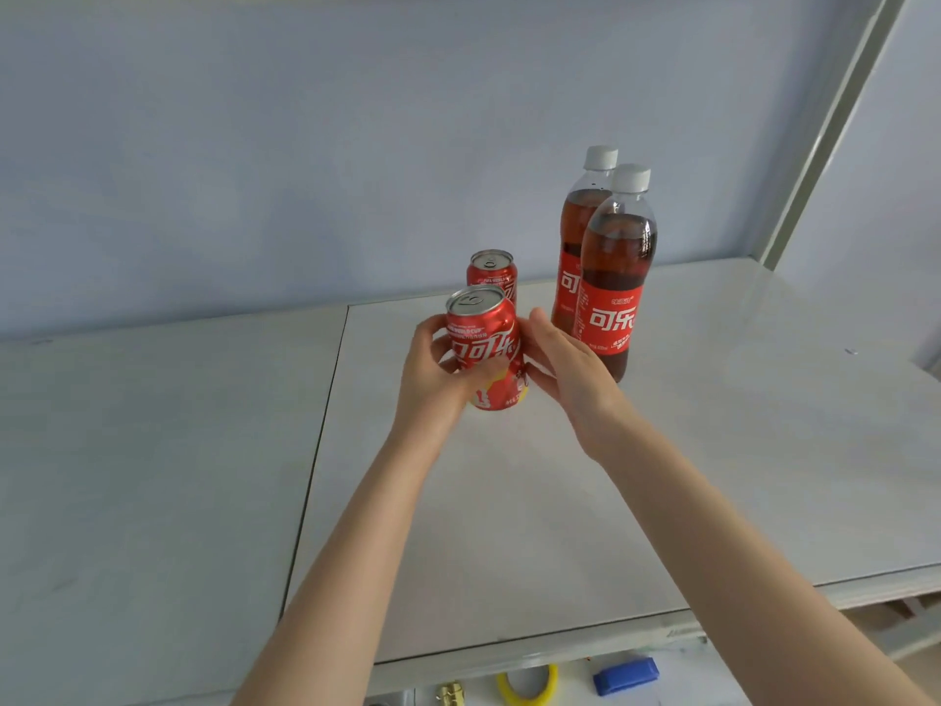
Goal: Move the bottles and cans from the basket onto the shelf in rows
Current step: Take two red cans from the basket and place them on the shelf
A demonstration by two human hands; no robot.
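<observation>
Can: red aluminium cola can [483, 331], upright over the white table [509, 501], just before a second red can [493, 277].
Left hand [433, 372]: fingers curled round it.
Right hand [565, 374]: fingers straight, against its right side.

Left hand [437, 372]: bare, slim fingers, thumb side toward camera. Right hand [568, 372]: bare, back of hand toward camera, surface smooth. Left forearm [351, 557]: bare, slender, uncovered along whole visible length. Right forearm [723, 532]: same build, likewise uncovered to frame edge. Wrists narrow, bare. Elbows, upper arms out of view.
</observation>
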